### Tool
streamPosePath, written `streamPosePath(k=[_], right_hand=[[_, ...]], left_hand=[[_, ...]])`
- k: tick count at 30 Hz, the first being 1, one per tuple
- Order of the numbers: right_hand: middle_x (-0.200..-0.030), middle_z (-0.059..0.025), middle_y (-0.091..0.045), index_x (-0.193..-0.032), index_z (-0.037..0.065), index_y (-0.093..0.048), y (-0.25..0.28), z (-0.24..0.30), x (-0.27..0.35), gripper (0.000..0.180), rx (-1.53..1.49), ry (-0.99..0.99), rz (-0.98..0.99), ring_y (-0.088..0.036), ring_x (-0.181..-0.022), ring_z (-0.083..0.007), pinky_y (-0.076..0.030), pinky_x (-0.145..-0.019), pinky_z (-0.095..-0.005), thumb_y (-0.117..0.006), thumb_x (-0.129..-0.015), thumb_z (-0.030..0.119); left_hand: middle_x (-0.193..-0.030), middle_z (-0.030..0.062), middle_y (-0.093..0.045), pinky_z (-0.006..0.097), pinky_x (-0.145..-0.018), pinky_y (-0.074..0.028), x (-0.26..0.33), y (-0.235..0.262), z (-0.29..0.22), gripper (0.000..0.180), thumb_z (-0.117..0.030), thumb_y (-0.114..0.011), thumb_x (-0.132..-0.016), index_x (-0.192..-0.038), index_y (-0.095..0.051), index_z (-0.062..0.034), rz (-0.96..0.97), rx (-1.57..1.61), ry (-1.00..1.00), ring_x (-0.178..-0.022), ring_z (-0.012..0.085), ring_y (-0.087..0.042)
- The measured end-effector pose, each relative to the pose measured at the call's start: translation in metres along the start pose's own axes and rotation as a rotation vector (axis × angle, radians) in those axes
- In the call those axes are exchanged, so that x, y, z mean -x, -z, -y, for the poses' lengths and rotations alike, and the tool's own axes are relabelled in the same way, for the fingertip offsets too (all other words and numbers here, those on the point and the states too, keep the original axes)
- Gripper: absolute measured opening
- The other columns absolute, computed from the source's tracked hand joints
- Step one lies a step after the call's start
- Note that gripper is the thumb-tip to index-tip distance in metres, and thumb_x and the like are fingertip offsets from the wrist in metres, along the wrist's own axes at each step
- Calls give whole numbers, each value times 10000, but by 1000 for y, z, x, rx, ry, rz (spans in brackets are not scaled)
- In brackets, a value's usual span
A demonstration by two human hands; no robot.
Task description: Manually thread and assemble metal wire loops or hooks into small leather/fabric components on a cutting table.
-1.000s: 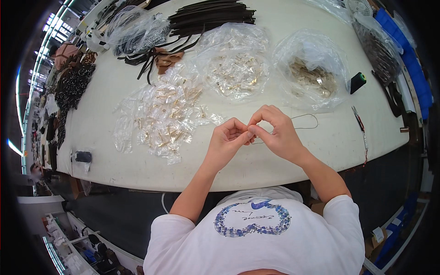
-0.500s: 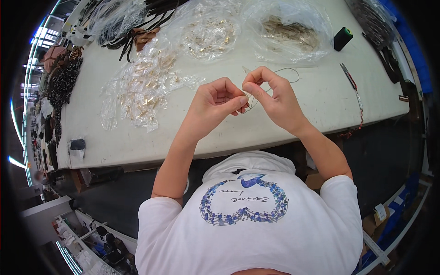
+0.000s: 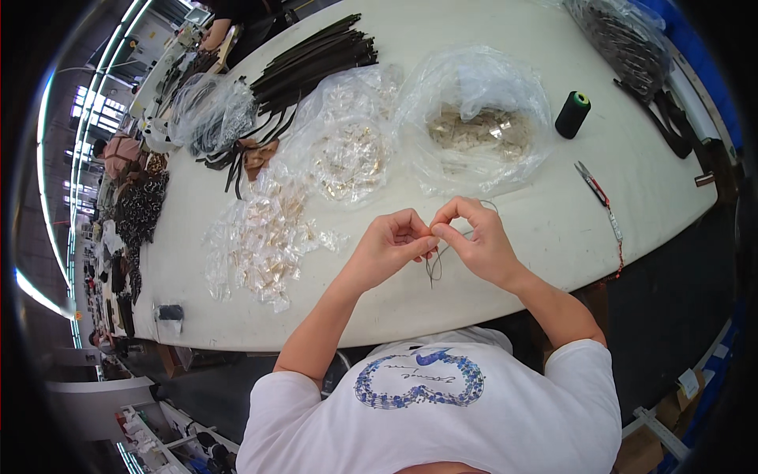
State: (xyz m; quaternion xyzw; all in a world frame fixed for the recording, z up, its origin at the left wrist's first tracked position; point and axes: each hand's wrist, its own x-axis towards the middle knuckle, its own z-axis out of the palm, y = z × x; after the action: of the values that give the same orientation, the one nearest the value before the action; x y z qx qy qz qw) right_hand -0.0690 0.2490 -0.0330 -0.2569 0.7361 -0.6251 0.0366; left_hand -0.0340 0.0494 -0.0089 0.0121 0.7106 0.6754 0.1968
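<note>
My left hand and my right hand meet fingertip to fingertip above the front part of the table. Both are closed in a pinch. Between them runs a thin dark thread, which droops in a narrow loop below the fingers. Another bit of it curves out behind my right hand. Whether something small is also pinched at the fingertips is hidden. Left of my hands lies a heap of small gold-coloured pieces in clear wrappers.
Beyond my hands, an open clear bag of small pieces lies on the pale table. A black thread spool stands to its right, thread snips nearer. Dark strips are stacked at the back; a person is at the far left.
The view has tilted up, showing more of the far table. My hands stay pinched together; the thread's loop now hangs below them, where before a wide loop stretched out past my right hand.
</note>
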Motion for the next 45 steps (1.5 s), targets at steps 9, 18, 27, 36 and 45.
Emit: streamPosePath(k=[9, 18, 27, 36, 45], right_hand=[[-852, -34, -682, -916, 23, -642, -7, -19, -29, 110, -267, -203, 41, -596, -813, -115, -455, -721, -305, -638, -936, 131], [-871, -45, -664, -912, 28, -641, -19, 19, -20, 68, 152, 57, 86, -622, -837, -144, -486, -806, -296, -669, -897, 88], [-842, -58, -672, -962, 12, -640, -79, 12, -29, 159, -189, -202, 279, -625, -823, -127, -497, -769, -293, -627, -951, 170], [-864, -83, -714, -949, 28, -663, -81, 17, -31, 177, -158, -156, 300, -678, -834, -158, -528, -780, -298, -684, -905, 197], [-833, -85, -670, -869, 49, -610, -60, 2, -29, 135, 265, 64, 264, -633, -774, -251, -472, -715, -377, -655, -908, 170]], left_hand=[[-810, 45, -688, 236, -671, -544, -24, 25, -13, 106, -70, -692, -925, -883, -610, -18, 27, -94, 44, -752, 90, -670], [-850, 47, -681, 240, -683, -545, -1, 34, 5, 96, -67, -671, -944, -910, -613, 1, 68, 0, -41, -761, 95, -662], [-858, 74, -717, 244, -686, -550, 56, 64, 27, 82, -64, -702, -921, -915, -640, -12, -32, 10, 1, -773, 121, -691], [-846, 87, -717, 254, -689, -560, 56, 75, 23, 88, -72, -709, -918, -904, -648, -10, -92, -10, 0, -773, 132, -694], [-811, 74, -705, 221, -680, -538, 27, 54, 34, 74, -37, -677, -919, -901, -646, 28, -150, -156, 5, -746, 95, -666]])
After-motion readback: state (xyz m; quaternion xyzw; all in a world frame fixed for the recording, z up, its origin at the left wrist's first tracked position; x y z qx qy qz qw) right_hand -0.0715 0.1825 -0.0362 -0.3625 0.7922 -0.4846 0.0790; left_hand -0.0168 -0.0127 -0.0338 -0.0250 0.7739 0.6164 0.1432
